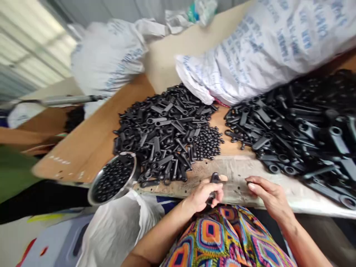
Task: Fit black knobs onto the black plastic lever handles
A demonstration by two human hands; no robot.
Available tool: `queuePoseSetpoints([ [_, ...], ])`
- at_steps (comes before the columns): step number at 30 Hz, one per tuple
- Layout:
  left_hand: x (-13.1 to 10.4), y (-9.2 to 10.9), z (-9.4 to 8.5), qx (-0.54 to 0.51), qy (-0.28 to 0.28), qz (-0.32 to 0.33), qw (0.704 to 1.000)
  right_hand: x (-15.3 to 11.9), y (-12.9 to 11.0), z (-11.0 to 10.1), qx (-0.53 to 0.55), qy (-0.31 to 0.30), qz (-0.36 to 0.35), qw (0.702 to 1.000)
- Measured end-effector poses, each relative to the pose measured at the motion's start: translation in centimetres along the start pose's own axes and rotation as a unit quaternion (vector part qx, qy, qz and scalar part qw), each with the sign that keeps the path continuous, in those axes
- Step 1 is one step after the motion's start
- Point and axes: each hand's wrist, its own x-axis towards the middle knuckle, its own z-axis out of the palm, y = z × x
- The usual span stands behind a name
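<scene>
Over the bench's near edge, your left hand clamps its fingers around a black lever, long axis running near to far, while your right hand, apart to the right, pinches a small dark piece.

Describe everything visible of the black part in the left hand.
The black part looks elongated, with a rounded upper end and slight sheen; plastic or coated metal, I can't tell. The left hand grips it near the front edge of the worktable, its upper end sticking out. The hand covers its middle; blur hides finer detail.
</scene>
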Motion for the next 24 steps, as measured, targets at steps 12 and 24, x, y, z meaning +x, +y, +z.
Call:
queuePoseSetpoints([
  [12,1.1,0.8,2.7,0.350,0.134,0.227,0.899,0.2,-2.5,5.3,0.340,-0.091,-0.006,0.936],
  [24,-0.1,0.2,0.6,0.447,0.234,0.249,0.827,0.6,-2.9,8.9,0.349,-0.092,0.015,0.932],
])
